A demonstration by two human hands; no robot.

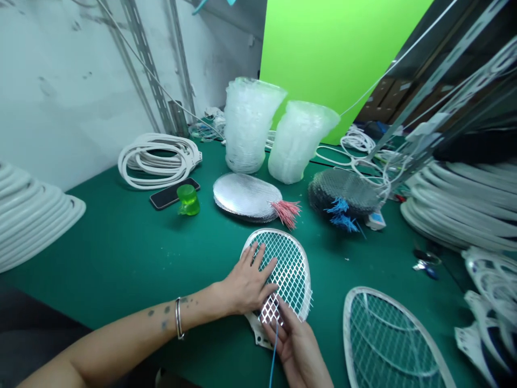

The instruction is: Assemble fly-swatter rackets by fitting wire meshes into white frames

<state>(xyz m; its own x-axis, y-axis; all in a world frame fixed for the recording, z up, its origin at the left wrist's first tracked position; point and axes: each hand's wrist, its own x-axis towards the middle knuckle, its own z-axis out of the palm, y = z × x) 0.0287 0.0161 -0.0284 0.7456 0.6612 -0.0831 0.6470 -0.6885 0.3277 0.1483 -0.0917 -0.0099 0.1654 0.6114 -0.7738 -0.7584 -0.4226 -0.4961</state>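
Right hand (298,340) pinches the mesh (287,264) at six o'clock, its long axis running toward twelve. Left hand (248,283) lies spread flat upon it.

Left grip (249,283) lies spread on the mesh (288,269), right grip (297,342) holds its six-o'clock end; tabletop (133,253) bears a phone (169,195) at its ten o'clock.
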